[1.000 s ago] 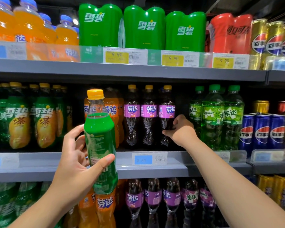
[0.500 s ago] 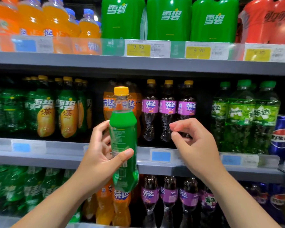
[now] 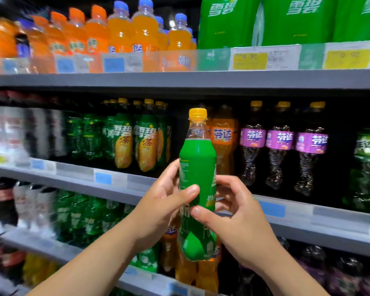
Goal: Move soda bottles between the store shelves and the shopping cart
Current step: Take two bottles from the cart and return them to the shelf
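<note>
Green-sleeved clear plastic soda bottle with a yellow screw cap (image 3: 198, 180): held upright in front of the middle shelf (image 3: 120, 184), not resting on any surface. Left hand (image 3: 165, 201): wrapped round the bottle's waist, thumb across the front, fingers behind. Right hand (image 3: 237, 218): closed on the bottle just below the left thumb, thumb on the label and fingers curled at the far side. Change noted: a second ago the right hand was reaching among the dark bottles with purple labels (image 3: 280, 146) on the shelf, half a second ago it hung open in mid-air, and it has now come across to join the left on the held bottle; the view has also swung leftward. Reading: the item is probably being passed between hands or turned for inspection before it goes to a shelf slot or to the cart; which of the two cannot be told, and no cart is in view. Shelf contents, middle tier: green bottles with yellow tea labels (image 3: 135, 144) to the left, orange soda bottles with orange labels (image 3: 222, 144) directly behind the held item, the purple-labelled row to the right. Upper tier (image 3: 179, 80): orange drinks with blue caps (image 3: 132, 33), large green wrapped multipacks (image 3: 265, 20). Lower tier: more green, orange and dark bottles, partly hidden by the forearms and blurred.
</note>
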A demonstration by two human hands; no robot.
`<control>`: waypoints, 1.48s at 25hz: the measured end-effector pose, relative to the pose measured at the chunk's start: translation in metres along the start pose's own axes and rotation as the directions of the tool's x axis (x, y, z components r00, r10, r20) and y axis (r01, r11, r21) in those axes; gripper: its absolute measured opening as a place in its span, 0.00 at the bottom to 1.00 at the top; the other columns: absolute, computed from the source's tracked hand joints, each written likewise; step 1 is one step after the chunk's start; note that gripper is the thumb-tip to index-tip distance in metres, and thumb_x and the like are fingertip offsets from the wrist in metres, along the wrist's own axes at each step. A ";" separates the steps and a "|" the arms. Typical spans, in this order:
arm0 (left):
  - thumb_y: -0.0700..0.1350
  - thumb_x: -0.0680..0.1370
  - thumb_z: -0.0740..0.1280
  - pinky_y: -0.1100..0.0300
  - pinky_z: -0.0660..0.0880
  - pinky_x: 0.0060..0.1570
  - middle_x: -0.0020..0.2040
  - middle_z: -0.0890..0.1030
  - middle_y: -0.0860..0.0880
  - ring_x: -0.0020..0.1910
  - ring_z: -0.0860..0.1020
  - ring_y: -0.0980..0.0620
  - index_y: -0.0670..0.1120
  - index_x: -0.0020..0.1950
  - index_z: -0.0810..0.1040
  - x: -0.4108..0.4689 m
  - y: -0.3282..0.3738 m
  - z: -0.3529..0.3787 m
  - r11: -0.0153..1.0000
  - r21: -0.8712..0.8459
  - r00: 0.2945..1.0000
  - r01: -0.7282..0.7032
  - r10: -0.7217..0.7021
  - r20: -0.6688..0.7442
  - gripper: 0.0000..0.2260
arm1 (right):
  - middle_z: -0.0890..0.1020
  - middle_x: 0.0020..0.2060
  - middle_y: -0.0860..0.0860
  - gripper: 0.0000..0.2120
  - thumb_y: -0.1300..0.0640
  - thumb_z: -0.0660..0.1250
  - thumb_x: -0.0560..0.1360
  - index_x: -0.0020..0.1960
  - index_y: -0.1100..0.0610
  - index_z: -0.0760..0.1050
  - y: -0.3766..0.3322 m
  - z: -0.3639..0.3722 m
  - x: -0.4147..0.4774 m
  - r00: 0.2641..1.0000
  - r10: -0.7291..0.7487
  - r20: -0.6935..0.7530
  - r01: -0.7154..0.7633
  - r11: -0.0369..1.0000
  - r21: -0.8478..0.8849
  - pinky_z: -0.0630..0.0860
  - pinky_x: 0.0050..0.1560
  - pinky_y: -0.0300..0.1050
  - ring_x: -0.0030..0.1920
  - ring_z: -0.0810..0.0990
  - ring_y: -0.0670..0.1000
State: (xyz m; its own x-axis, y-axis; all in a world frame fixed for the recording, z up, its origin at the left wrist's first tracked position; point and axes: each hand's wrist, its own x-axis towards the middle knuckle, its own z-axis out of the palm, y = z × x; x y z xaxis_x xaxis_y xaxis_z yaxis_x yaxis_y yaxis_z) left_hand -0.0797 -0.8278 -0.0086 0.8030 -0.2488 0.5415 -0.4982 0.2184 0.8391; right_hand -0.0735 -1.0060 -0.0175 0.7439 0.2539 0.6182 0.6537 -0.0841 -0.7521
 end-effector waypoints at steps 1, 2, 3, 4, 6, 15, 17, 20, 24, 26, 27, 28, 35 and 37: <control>0.48 0.76 0.72 0.52 0.77 0.61 0.66 0.80 0.48 0.66 0.78 0.46 0.55 0.71 0.74 -0.001 0.004 -0.006 0.994 0.113 0.999 -0.006 0.009 -0.031 0.23 | 0.84 0.52 0.40 0.28 0.42 0.79 0.60 0.58 0.39 0.75 -0.001 0.008 0.001 0.999 -0.018 -0.046 0.016 0.999 -0.050 0.81 0.49 0.41 0.51 0.84 0.42; 0.53 0.74 0.74 0.51 0.77 0.62 0.65 0.81 0.51 0.65 0.79 0.49 0.57 0.69 0.76 -0.003 0.008 -0.012 0.968 0.252 0.997 -0.009 0.028 -0.071 0.23 | 0.83 0.51 0.38 0.28 0.41 0.79 0.59 0.57 0.38 0.74 -0.004 0.018 0.001 0.996 -0.035 -0.085 0.028 0.996 -0.082 0.81 0.45 0.36 0.50 0.83 0.39; 0.57 0.72 0.75 0.49 0.77 0.63 0.63 0.82 0.54 0.64 0.79 0.52 0.59 0.67 0.77 -0.004 0.012 -0.019 0.926 0.378 0.992 -0.007 0.054 -0.114 0.24 | 0.83 0.50 0.37 0.28 0.41 0.79 0.59 0.56 0.38 0.73 -0.006 0.027 0.002 0.992 -0.050 -0.120 0.037 0.994 -0.102 0.80 0.41 0.34 0.48 0.83 0.38; 0.59 0.69 0.77 0.48 0.77 0.62 0.61 0.83 0.56 0.62 0.80 0.54 0.60 0.64 0.78 -0.006 0.017 -0.027 0.883 0.470 0.985 -0.001 0.083 -0.153 0.24 | 0.82 0.49 0.36 0.28 0.41 0.79 0.58 0.55 0.38 0.72 -0.007 0.038 0.004 0.987 -0.057 -0.153 0.037 0.991 -0.127 0.81 0.40 0.35 0.47 0.83 0.38; 0.59 0.67 0.78 0.48 0.79 0.58 0.56 0.85 0.57 0.57 0.82 0.56 0.57 0.60 0.81 -0.009 0.024 -0.045 0.847 0.532 0.976 -0.011 0.125 -0.179 0.23 | 0.81 0.49 0.34 0.30 0.40 0.79 0.56 0.55 0.38 0.70 -0.010 0.059 0.009 0.974 -0.055 -0.218 0.013 0.981 -0.193 0.82 0.38 0.39 0.45 0.82 0.37; 0.45 0.74 0.75 0.52 0.78 0.61 0.63 0.82 0.44 0.64 0.80 0.44 0.47 0.68 0.75 -0.021 0.045 -0.158 0.985 0.162 0.996 -0.067 0.057 0.063 0.23 | 0.81 0.54 0.39 0.24 0.39 0.74 0.64 0.58 0.38 0.72 -0.023 0.133 0.036 0.999 0.048 -0.008 -0.049 0.997 -0.066 0.82 0.49 0.48 0.55 0.81 0.43; 0.42 0.75 0.74 0.52 0.79 0.58 0.63 0.81 0.39 0.63 0.80 0.39 0.46 0.70 0.70 -0.024 0.043 -0.178 1.000 0.000 0.993 -0.010 0.010 0.116 0.26 | 0.83 0.56 0.44 0.21 0.43 0.76 0.68 0.59 0.37 0.76 -0.026 0.143 0.036 0.997 0.078 0.027 -0.076 0.996 -0.052 0.82 0.55 0.55 0.54 0.82 0.48; 0.40 0.77 0.73 0.59 0.80 0.48 0.63 0.82 0.40 0.57 0.83 0.43 0.45 0.69 0.69 -0.029 0.039 -0.196 0.993 -0.104 0.990 0.049 -0.034 0.137 0.23 | 0.84 0.56 0.40 0.20 0.45 0.76 0.71 0.60 0.35 0.76 -0.028 0.167 0.034 0.998 0.028 -0.051 -0.037 0.983 -0.182 0.81 0.56 0.47 0.53 0.83 0.46; 0.43 0.78 0.69 0.51 0.81 0.52 0.66 0.80 0.51 0.56 0.83 0.44 0.50 0.69 0.73 -0.031 0.042 -0.207 0.996 -0.058 0.986 0.069 -0.059 0.159 0.20 | 0.84 0.53 0.39 0.21 0.43 0.75 0.67 0.59 0.36 0.75 -0.024 0.196 0.031 0.979 -0.038 -0.202 -0.003 0.981 -0.195 0.78 0.53 0.35 0.56 0.82 0.42; 0.43 0.79 0.70 0.57 0.80 0.53 0.66 0.80 0.53 0.62 0.81 0.47 0.51 0.71 0.73 -0.028 0.051 -0.212 1.000 -0.004 0.982 0.031 -0.030 0.185 0.20 | 0.83 0.53 0.40 0.23 0.46 0.75 0.67 0.59 0.33 0.74 -0.027 0.206 0.034 0.969 -0.058 -0.238 0.023 0.989 -0.149 0.78 0.50 0.33 0.55 0.82 0.42; 0.42 0.79 0.70 0.61 0.79 0.53 0.66 0.80 0.52 0.62 0.81 0.50 0.50 0.72 0.73 -0.024 0.056 -0.215 1.000 0.025 0.982 0.005 -0.010 0.190 0.21 | 0.83 0.54 0.40 0.24 0.48 0.75 0.67 0.60 0.33 0.74 -0.030 0.210 0.038 0.964 -0.075 -0.253 0.041 0.990 -0.136 0.78 0.50 0.32 0.56 0.82 0.42; 0.40 0.79 0.69 0.62 0.78 0.54 0.66 0.80 0.51 0.64 0.80 0.51 0.49 0.73 0.72 -0.020 0.063 -0.217 0.999 0.051 0.981 -0.013 0.003 0.192 0.22 | 0.83 0.56 0.40 0.25 0.49 0.75 0.67 0.61 0.34 0.74 -0.034 0.212 0.044 0.959 -0.101 -0.265 0.065 0.988 -0.141 0.78 0.51 0.32 0.58 0.82 0.42; 0.42 0.81 0.65 0.63 0.77 0.60 0.72 0.75 0.50 0.71 0.73 0.57 0.49 0.75 0.66 0.017 0.085 -0.245 0.984 0.168 0.981 -0.050 0.017 0.195 0.22 | 0.84 0.53 0.45 0.29 0.62 0.78 0.71 0.63 0.45 0.69 -0.053 0.217 0.096 0.944 -0.168 -0.282 0.105 0.968 -0.226 0.78 0.52 0.36 0.54 0.83 0.45; 0.47 0.79 0.67 0.61 0.75 0.64 0.70 0.77 0.53 0.69 0.75 0.59 0.52 0.74 0.69 0.026 0.084 -0.260 0.966 0.235 0.976 -0.103 0.053 0.211 0.24 | 0.83 0.54 0.45 0.27 0.63 0.78 0.71 0.61 0.47 0.68 -0.052 0.218 0.107 0.939 -0.190 -0.285 0.121 0.962 -0.244 0.77 0.53 0.36 0.54 0.83 0.45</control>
State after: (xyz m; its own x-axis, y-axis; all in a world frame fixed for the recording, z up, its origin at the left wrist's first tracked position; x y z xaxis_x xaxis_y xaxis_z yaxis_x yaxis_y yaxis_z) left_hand -0.0159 -0.5704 0.0623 0.6887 -0.4302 0.5837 -0.6412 0.0147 0.7673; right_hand -0.0580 -0.7647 0.0382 0.6140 -0.0200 0.7891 0.7530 -0.2851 -0.5931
